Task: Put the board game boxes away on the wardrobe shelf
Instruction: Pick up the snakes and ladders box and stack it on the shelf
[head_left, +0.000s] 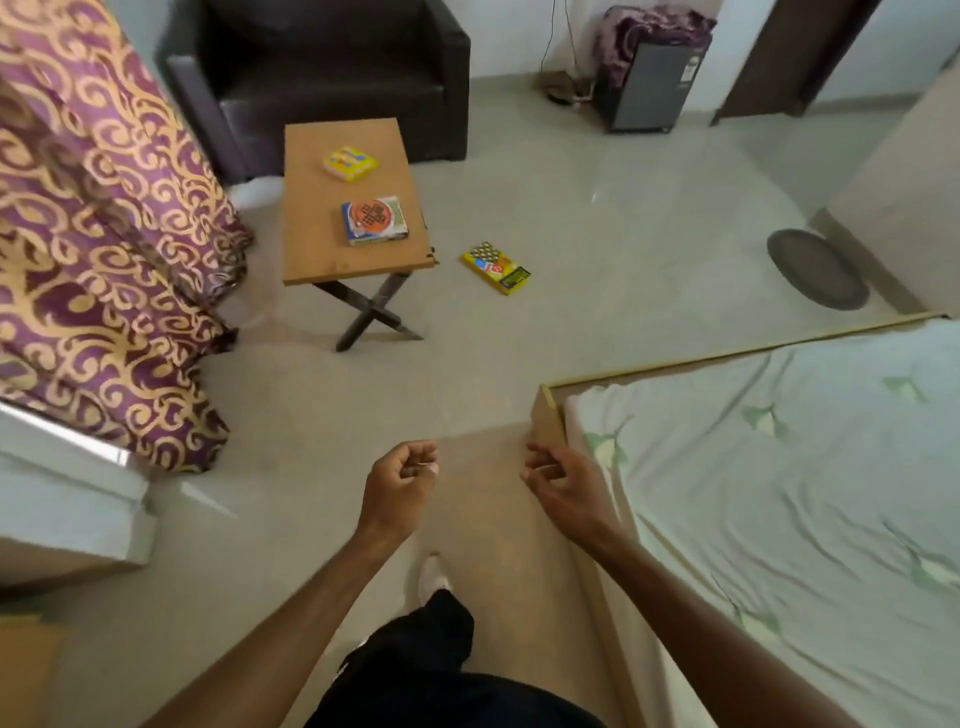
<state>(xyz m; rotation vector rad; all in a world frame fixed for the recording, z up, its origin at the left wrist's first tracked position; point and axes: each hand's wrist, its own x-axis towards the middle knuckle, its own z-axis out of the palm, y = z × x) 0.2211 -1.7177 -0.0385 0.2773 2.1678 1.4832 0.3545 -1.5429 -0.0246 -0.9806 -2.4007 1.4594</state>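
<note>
Two board game boxes are seen on the folding table (311, 218): a yellow box (350, 163) near its far edge, a blue-and-orange box (374, 220) toward its right edge. A third yellow box (496, 267) lies on the floor (623, 249), just beside the table's near right corner. The left hand (400, 480) and right hand (558, 480) are loosely curled, nothing held, by the bed (779, 467) corner.

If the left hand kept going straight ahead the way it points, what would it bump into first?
Probably the small wooden table, near its crossed legs. The left hand is empty, with bare floor before it; depth is hard to judge.
</note>
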